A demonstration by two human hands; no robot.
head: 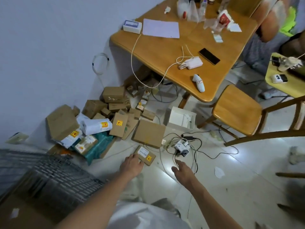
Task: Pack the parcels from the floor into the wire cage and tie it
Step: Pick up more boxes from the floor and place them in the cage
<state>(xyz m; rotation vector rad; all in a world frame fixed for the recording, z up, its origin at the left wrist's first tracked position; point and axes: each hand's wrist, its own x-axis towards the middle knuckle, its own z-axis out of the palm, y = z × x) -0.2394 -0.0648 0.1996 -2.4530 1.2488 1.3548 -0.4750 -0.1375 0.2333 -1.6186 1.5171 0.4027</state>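
Note:
A heap of brown cardboard parcels (113,95) and white mailer bags (95,126) lies on the tiled floor against the wall. A small flat brown parcel (146,155) with a white label lies nearest me. My left hand (132,164) rests on its near edge, fingers over the cardboard; whether they curl under it is hidden. My right hand (181,169) hovers open above the floor to the right of that parcel, touching nothing. The wire cage (54,176) lies at the lower left, over a large cardboard sheet. A larger flat box (149,133) lies just beyond the small parcel.
A power strip with tangled cables (181,146) lies right of the parcels. An open white box (181,119) sits behind it. A wooden table (181,47) and chair (237,111) stand beyond. Another person (272,19) sits at the far right.

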